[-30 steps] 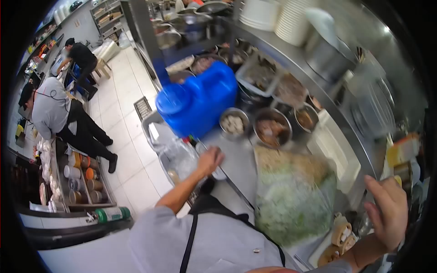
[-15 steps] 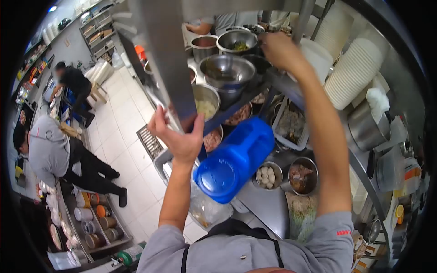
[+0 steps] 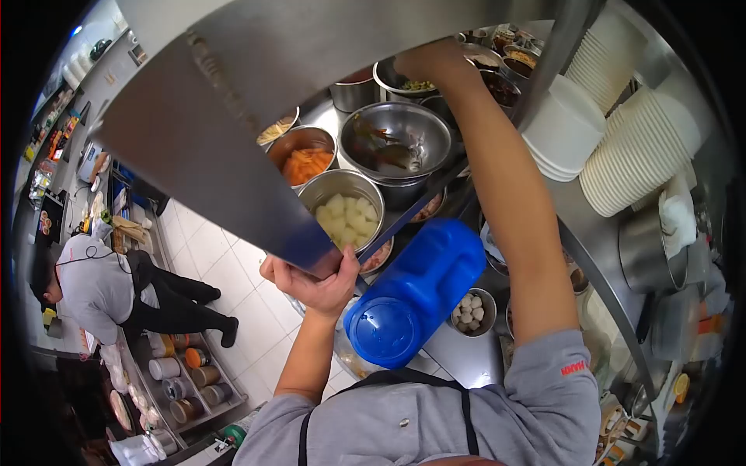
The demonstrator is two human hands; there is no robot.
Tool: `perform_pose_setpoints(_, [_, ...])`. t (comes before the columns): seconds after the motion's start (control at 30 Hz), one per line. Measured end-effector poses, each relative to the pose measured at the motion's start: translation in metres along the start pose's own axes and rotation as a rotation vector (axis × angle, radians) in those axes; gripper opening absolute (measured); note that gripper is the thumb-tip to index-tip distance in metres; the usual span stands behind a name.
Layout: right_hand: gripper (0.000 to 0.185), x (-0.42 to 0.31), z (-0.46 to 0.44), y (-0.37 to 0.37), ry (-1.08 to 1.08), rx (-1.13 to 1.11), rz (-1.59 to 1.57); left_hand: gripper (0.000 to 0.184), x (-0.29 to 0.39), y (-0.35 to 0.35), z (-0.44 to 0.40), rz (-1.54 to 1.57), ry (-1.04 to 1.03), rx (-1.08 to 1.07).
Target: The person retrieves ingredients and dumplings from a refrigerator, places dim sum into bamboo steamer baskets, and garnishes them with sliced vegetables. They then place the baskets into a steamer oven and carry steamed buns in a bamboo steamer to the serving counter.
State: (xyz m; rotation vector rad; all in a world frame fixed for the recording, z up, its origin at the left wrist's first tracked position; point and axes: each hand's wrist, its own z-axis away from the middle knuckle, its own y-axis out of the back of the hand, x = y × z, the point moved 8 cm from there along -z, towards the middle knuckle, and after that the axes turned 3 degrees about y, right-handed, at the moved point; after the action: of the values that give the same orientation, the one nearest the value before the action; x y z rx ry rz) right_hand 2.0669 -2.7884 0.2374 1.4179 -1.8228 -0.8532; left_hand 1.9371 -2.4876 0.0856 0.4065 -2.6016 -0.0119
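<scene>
Right hand [image 3: 432,60] is over the steel bowl of chopped greens [image 3: 385,76], top centre of frame. Bowl sits below and left of its fingers; round, so no long axis. Right is the nearer hand; can't tell its grip, fingertips hidden. Left hand [image 3: 315,289], mid-frame, has fingers clamped on the steel post [image 3: 210,147].

Post [image 3: 210,147] left, stacked tubs [image 3: 566,128] right, mixing bowl [image 3: 431,132] between, jug [image 3: 423,291] before it.

Post [image 3: 221,163]: smooth, satiny metal. Greens bowl [image 3: 385,77]: shiny metal. Jug [image 3: 423,283]: glossy plastic. Shirt [image 3: 369,427]: matt cloth.
</scene>
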Motion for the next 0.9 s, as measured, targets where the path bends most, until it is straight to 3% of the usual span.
perform_pose_setpoints(0.03, [0.028,-0.001,0.002,0.000,0.004,-0.009,-0.007,0.078,0.001,0.001,0.000,-0.009,0.007,-0.004])
perform_pose_setpoints(0.1, [0.023,-0.033,0.022,-0.039,0.339,-0.537,-0.263,0.079,0.004,0.002,-0.001,-0.053,-0.019,-0.031])
perform_pose_setpoints(0.13, [0.023,-0.050,0.034,-0.040,0.454,-0.583,-0.462,0.079,0.002,0.001,0.000,-0.060,-0.015,-0.036])
perform_pose_setpoints(0.23, [0.038,-0.051,0.034,-0.063,0.493,-0.481,-0.341,0.080,-0.002,0.002,0.005,0.040,0.018,0.016])
perform_pose_setpoints(0.3, [0.038,-0.037,0.028,-0.054,0.427,-0.574,-0.382,0.083,0.005,0.002,0.000,-0.061,-0.058,-0.010])
perform_pose_setpoints(0.37, [0.036,-0.010,0.022,-0.015,0.164,-0.474,-0.721,0.084,0.002,0.003,0.003,-0.044,-0.053,-0.002])
perform_pose_setpoints(0.4, [0.036,0.000,0.017,-0.025,0.167,-0.476,-0.724,0.084,0.002,0.002,0.003,-0.041,-0.052,0.004])
perform_pose_setpoints(0.47, [0.049,0.048,0.000,-0.026,-0.193,-0.145,-0.454,0.084,0.002,0.003,0.003,-0.041,-0.050,0.005])
perform_pose_setpoints(0.57, [0.053,0.059,-0.010,-0.013,-0.102,-0.089,-0.597,0.084,0.000,0.003,0.004,-0.038,-0.037,0.009])
perform_pose_setpoints(0.7, [0.060,0.063,-0.011,-0.008,-0.136,0.050,-0.573,0.086,0.000,0.003,0.006,-0.019,-0.028,-0.005])
perform_pose_setpoints(0.73, [0.049,0.054,-0.004,-0.018,-0.117,-0.181,-0.653,0.086,-0.001,0.003,0.006,0.008,-0.021,0.000])
perform_pose_setpoints(0.8, [0.038,0.033,0.011,-0.024,-0.084,-0.403,-0.717,0.088,-0.001,0.003,0.006,0.064,-0.024,0.009])
perform_pose_setpoints(0.87, [0.042,-0.004,0.020,-0.032,0.286,-0.469,-0.599,0.089,0.000,0.003,0.006,0.098,-0.026,0.001])
perform_pose_setpoints(0.9, [0.042,-0.006,0.016,-0.030,0.300,-0.455,-0.590,0.089,-0.001,0.003,0.006,0.097,-0.037,0.020])
